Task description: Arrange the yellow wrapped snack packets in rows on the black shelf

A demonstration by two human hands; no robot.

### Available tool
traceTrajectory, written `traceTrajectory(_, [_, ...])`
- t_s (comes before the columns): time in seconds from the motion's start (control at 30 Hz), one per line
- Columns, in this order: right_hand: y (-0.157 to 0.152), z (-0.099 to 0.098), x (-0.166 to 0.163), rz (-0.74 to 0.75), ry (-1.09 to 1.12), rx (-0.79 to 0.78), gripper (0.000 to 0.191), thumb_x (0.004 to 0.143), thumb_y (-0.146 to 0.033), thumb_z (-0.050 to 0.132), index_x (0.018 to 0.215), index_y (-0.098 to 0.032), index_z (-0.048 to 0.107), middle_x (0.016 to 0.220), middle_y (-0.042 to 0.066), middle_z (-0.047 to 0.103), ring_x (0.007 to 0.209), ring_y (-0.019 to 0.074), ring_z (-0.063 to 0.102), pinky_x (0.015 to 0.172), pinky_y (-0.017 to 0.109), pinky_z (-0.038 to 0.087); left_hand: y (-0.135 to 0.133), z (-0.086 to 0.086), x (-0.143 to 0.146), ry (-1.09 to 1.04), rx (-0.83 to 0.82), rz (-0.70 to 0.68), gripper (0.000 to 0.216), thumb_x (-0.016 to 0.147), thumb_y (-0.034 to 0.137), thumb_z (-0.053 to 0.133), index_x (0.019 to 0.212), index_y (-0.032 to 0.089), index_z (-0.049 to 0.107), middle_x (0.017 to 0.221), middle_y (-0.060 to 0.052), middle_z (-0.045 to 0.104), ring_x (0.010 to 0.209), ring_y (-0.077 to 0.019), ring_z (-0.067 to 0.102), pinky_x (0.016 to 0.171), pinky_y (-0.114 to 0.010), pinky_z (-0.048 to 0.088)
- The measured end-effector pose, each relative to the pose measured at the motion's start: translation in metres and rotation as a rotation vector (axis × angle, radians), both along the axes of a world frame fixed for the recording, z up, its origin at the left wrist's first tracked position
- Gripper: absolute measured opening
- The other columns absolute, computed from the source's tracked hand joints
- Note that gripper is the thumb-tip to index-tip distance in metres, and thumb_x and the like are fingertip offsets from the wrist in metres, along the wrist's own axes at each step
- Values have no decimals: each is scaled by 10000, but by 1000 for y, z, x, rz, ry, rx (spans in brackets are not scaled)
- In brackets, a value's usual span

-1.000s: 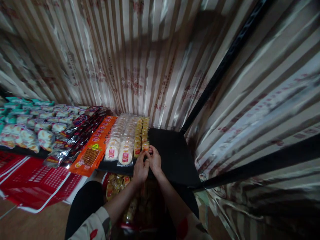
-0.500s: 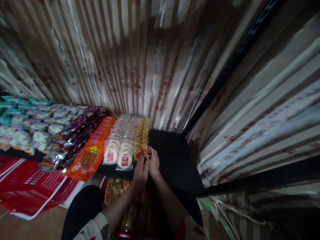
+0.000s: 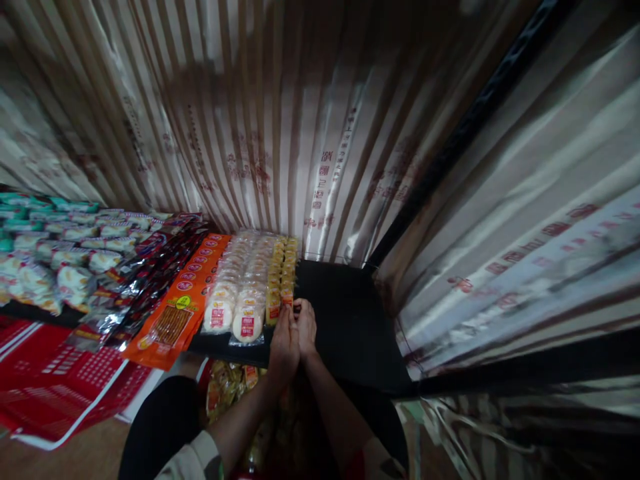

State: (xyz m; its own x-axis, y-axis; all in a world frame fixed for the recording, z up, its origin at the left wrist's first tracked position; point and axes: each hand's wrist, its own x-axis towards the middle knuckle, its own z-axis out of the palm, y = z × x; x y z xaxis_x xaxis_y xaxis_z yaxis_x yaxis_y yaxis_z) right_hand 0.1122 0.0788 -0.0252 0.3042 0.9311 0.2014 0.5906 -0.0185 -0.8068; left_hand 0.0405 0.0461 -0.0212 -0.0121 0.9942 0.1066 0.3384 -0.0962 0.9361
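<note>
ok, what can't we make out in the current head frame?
Head view, all items:
Grip of the left hand and right hand at the yellow packets: hidden by the hands themselves.
Count of packets below the shelf: forearms and shadow hide some.
Fine print on the orange packet: too small, soft.
Full extent of the red basket: cut off by left edge.

Snack pkts point(image 3: 274, 283) in rows on shelf point(image 3: 345, 327), curtain point(image 3: 280, 167) bhnd, basket point(image 3: 83, 377) lower L.
</note>
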Motion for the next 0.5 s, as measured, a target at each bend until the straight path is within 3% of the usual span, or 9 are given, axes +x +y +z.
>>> traceTrajectory(0.13, [1,-3,1,-11,-49,14,142,782,-318,427,855,-224,503,842,31,547,812,190,518,739,314,445,1,-1,1,-5,-1,25,449,855,227,336,1274,115,455,1377,-112,427,1291,-198,364,1112,-397,237])
traceTrajectory(0.3, [-1,-1,3,39,-4,16,218,765,-271,422,931,-201,546,940,51,560,778,163,540,697,289,464,-4,11,-1,12,-64,-5,425,856,242,346,1234,108,486,1362,-127,441,1287,-206,369,1104,-395,247])
traceTrajectory(0.5, [-32,8,-4,-7,55,110,358,792,-280,435,1112,-141,518,1120,133,533,970,190,538,770,306,481,-35,17,-23,113,67,-16,330,834,179,343,1078,136,559,1132,-115,597,1093,-193,531,983,-372,394])
